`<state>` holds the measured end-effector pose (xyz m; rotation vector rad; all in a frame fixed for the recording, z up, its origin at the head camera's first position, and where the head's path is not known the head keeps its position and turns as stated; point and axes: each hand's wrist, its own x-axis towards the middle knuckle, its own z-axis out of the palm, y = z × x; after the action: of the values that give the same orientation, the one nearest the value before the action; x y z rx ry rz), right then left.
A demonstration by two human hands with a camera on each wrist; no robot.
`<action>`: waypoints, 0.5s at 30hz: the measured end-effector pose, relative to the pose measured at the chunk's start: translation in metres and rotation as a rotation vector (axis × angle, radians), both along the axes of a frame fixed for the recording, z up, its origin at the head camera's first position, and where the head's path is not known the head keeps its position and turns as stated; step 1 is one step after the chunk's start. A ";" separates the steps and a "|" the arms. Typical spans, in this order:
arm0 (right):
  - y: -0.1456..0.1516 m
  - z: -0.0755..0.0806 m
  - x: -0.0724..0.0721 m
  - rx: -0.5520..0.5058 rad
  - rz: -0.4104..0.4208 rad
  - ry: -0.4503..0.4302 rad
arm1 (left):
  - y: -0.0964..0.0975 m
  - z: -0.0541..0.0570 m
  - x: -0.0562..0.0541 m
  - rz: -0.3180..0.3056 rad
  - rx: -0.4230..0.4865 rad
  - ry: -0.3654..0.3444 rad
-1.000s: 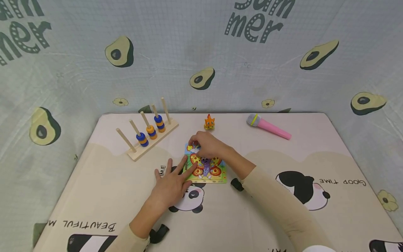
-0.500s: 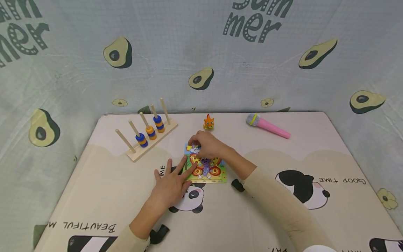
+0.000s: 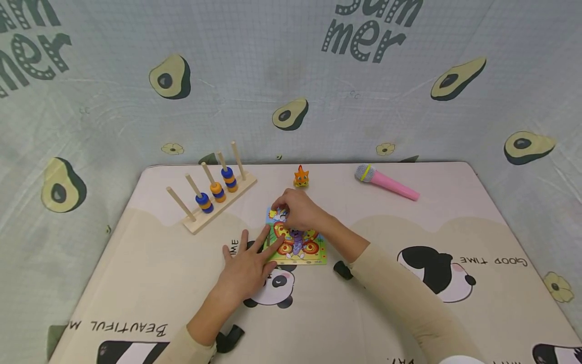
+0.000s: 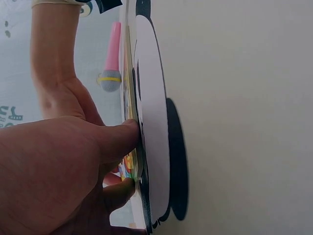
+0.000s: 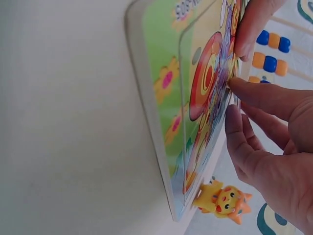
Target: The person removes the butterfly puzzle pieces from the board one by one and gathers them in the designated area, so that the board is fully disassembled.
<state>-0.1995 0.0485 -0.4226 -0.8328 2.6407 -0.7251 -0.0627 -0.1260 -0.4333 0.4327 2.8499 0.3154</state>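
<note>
Clearly, your left fingers are spread wide and fairly straight; in the head view two fingertips of your left hand [image 3: 243, 268] rest on the left side of the butterfly puzzle [image 3: 297, 246], while the thumb reaches its lower left corner. Your right fingers bend down with their tips narrowly spaced, and the right wrist view shows them at the board's surface; you cannot tell from these pictures whether a piece sits between them.

Your right hand [image 3: 303, 209] arches over the puzzle's upper part, knuckles up, hiding some of it. That puzzle lies flat at the centre of the frame, just below the middle.

From there your left forearm [image 3: 211, 313] slants to the bottom edge, left of centre, and your right forearm [image 3: 347, 235] runs toward the lower right, into a beige sleeve [image 3: 404, 298].

Farther out on the table [image 3: 341, 323], a small orange figure [image 3: 301, 177] stands just above your right hand, a wooden peg rack [image 3: 223, 203] with blue and orange rings sits upper left of it, and a pink microphone [image 3: 386, 182] lies tilted at upper right.
</note>
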 end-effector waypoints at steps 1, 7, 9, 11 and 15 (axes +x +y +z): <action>0.000 0.000 0.000 -0.001 -0.004 0.001 | 0.000 0.000 0.000 0.000 0.001 0.000; -0.001 -0.001 0.001 -0.013 -0.039 -0.017 | 0.000 0.000 0.000 0.001 0.001 -0.003; -0.002 0.000 0.002 -0.020 -0.051 -0.028 | 0.000 0.000 0.000 0.001 0.001 -0.004; -0.002 0.001 0.003 -0.026 -0.061 -0.035 | 0.000 0.000 0.000 0.002 0.001 -0.003; -0.002 0.001 0.003 -0.036 -0.068 -0.038 | 0.000 -0.001 0.000 0.002 0.004 -0.001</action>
<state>-0.1962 0.0463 -0.4213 -0.7343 2.6407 -0.8003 -0.0625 -0.1261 -0.4341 0.4306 2.8494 0.3218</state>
